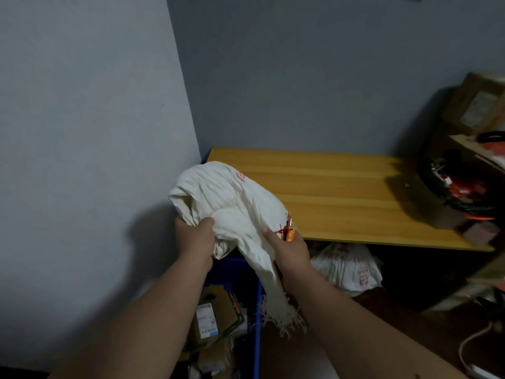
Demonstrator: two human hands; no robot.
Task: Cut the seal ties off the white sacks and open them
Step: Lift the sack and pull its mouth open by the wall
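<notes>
A white woven sack [229,203] with red print is held up in the air at the left end of a wooden table [341,192]. My left hand [195,239] grips a bunch of its cloth from below. My right hand [291,248] holds the sack's gathered neck together with an orange-handled cutter [289,233]. A red seal tie [281,228] sits at the neck, right by the cutter's tip. The frayed mouth of the sack [281,313] hangs down below my right hand.
Another white sack [347,266] with red print lies under the table. A blue bin [246,310] holding cardboard parcels stands below my hands. Boxes and dark clutter [459,187] fill the table's right end. Grey walls close the corner on the left and behind.
</notes>
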